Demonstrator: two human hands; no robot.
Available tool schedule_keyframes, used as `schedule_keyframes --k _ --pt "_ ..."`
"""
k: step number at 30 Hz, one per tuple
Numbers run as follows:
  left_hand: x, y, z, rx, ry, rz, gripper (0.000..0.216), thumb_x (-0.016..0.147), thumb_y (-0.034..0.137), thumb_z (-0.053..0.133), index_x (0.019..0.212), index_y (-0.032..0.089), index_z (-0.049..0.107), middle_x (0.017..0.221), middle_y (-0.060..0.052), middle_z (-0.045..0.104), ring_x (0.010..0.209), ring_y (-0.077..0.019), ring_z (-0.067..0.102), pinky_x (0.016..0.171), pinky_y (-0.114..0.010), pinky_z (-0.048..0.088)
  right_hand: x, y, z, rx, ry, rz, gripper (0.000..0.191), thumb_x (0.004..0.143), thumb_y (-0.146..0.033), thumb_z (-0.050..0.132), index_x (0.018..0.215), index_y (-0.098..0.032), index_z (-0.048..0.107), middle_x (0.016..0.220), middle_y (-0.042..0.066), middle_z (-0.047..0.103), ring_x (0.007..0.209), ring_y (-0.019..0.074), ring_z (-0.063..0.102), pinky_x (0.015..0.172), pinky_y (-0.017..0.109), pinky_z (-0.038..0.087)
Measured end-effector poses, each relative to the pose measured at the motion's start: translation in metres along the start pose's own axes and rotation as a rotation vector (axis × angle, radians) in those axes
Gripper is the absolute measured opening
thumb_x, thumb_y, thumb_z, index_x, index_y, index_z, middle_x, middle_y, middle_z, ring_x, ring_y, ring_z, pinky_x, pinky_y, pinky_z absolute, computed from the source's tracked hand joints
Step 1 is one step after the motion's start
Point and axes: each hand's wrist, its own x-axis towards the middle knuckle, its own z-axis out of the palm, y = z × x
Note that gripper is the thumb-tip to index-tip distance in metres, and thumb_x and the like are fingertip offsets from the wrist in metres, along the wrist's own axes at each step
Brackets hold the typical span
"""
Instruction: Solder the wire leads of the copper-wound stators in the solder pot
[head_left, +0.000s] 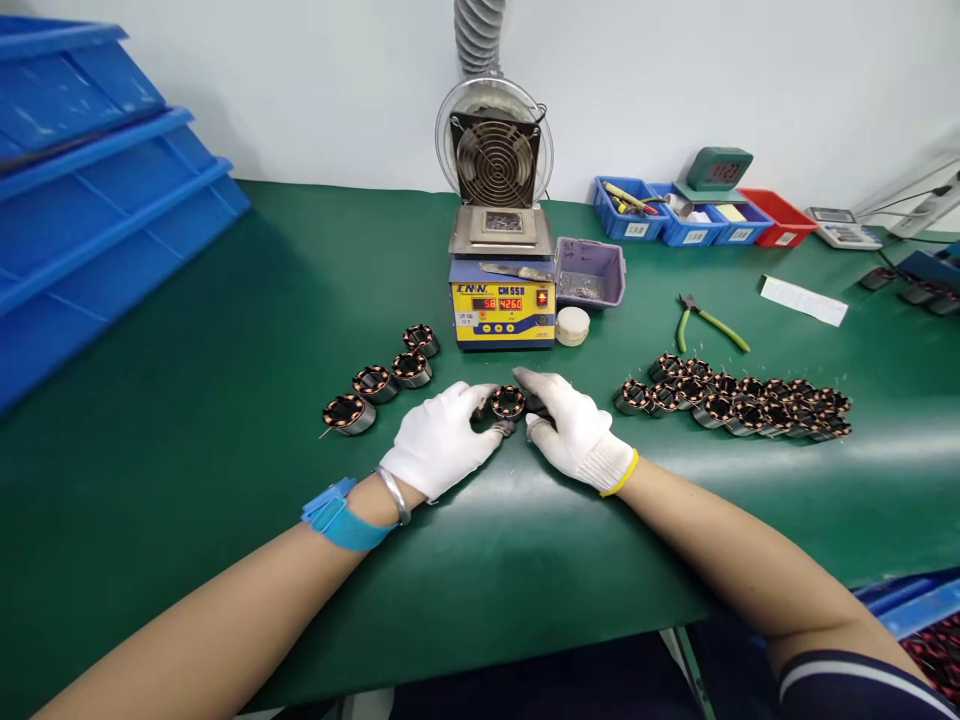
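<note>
It's a workshop, an assembly spot: green bench [465, 590], boxy machine [502, 312] glowing red digits, fan [498, 165] and ribbed hose [480, 35] above it, wire-wound rings [739, 402] in rows, pliers [724, 331] lying out, small bins [673, 235] behind, and big blue crates [112, 215] stacked at left!

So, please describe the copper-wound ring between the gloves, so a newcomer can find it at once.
On the green table, find the yellow-fronted machine. Nearer the viewer, the copper-wound ring sits between the gloved left hand and right hand. Similar rings stand grouped on both sides; only this one shows between the hands.
</note>
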Motion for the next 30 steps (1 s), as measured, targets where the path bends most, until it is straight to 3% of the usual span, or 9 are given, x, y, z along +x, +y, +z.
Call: schedule_keyframes --k 4,9,12,15,19,25,27,30 --pt "0.007 0.003 0.001 -0.099 0.083 0.024 0.08 0.07 0.063 0.064 0.135 0.02 0.048 0.124 -0.011 0.059 0.107 -0.0291 0.062 0.086 -0.035 0.051 0.007 -0.003 0.0 -0.108 -0.035 -0.036 0.052 0.088 -0.02 0.042 0.14 -0.029 0.045 0.138 0.002 0.052 0.115 0.0233 0.057 0.087 0.036 0.053" --pt "0.014 0.0 0.002 -0.161 0.007 0.08 0.045 0.078 0.05 0.061 0.115 0.025 0.064 0.11 -0.005 0.065 0.101 -0.0249 0.064 0.083 -0.032 0.05 0.011 0.001 -0.005 -0.271 -0.05 0.028 0.034 0.093 -0.029 0.043 0.122 -0.029 0.059 0.12 0.002 0.062 0.099 0.023 0.062 0.078 0.033 0.051" --pt "0.014 -0.002 0.001 -0.169 0.0 0.065 0.044 0.074 0.053 0.064 0.109 0.025 0.066 0.106 -0.004 0.066 0.096 -0.0249 0.064 0.079 -0.032 0.049 0.012 0.006 -0.014 -0.386 -0.065 0.068 0.028 0.093 -0.031 0.043 0.112 -0.027 0.063 0.109 0.002 0.065 0.088 0.0232 0.063 0.07 0.033 0.049" --pt "0.014 -0.003 0.0 -0.166 -0.005 0.064 0.044 0.074 0.055 0.065 0.107 0.025 0.066 0.105 -0.004 0.066 0.095 -0.0251 0.064 0.078 -0.032 0.049 0.012 0.01 -0.019 -0.376 -0.033 0.098 0.027 0.093 -0.03 0.045 0.113 -0.026 0.062 0.112 0.002 0.064 0.09 0.0223 0.063 0.072 0.032 0.048" --pt "0.015 -0.003 -0.001 -0.145 -0.012 0.096 0.043 0.077 0.054 0.061 0.107 0.025 0.067 0.102 -0.006 0.066 0.095 -0.0249 0.063 0.076 -0.03 0.049 0.014 0.004 -0.013 -0.376 -0.065 -0.062 0.036 0.093 -0.032 0.046 0.127 -0.025 0.054 0.124 0.004 0.06 0.101 0.0225 0.06 0.078 0.032 0.047" --pt "0.013 -0.003 -0.001 -0.119 0.0 0.128 0.041 0.075 0.054 0.062 0.103 0.024 0.068 0.1 -0.005 0.066 0.093 -0.0248 0.063 0.075 -0.031 0.049 0.017 -0.003 -0.021 -0.663 -0.199 -0.126 0.031 0.096 -0.026 0.039 0.116 -0.022 0.062 0.109 0.01 0.064 0.09 0.0262 0.06 0.068 0.035 0.043" --pt "0.012 -0.004 -0.001 -0.126 0.009 0.115 0.042 0.074 0.055 0.064 0.102 0.024 0.068 0.1 -0.005 0.066 0.092 -0.0253 0.064 0.075 -0.032 0.049 0.015 0.002 -0.029 -0.693 -0.151 -0.088 0.032 0.095 -0.024 0.039 0.117 -0.02 0.061 0.11 0.011 0.064 0.09 0.0268 0.06 0.069 0.036 0.043" --pt "0.01 -0.005 -0.002 -0.13 0.014 0.1 0.043 0.073 0.056 0.065 0.1 0.024 0.068 0.099 -0.005 0.067 0.091 -0.025 0.064 0.073 -0.032 0.049 0.01 0.007 -0.031 -0.52 -0.031 -0.022 0.03 0.095 -0.027 0.043 0.12 -0.023 0.059 0.116 0.006 0.064 0.093 0.0241 0.061 0.072 0.034 0.044"
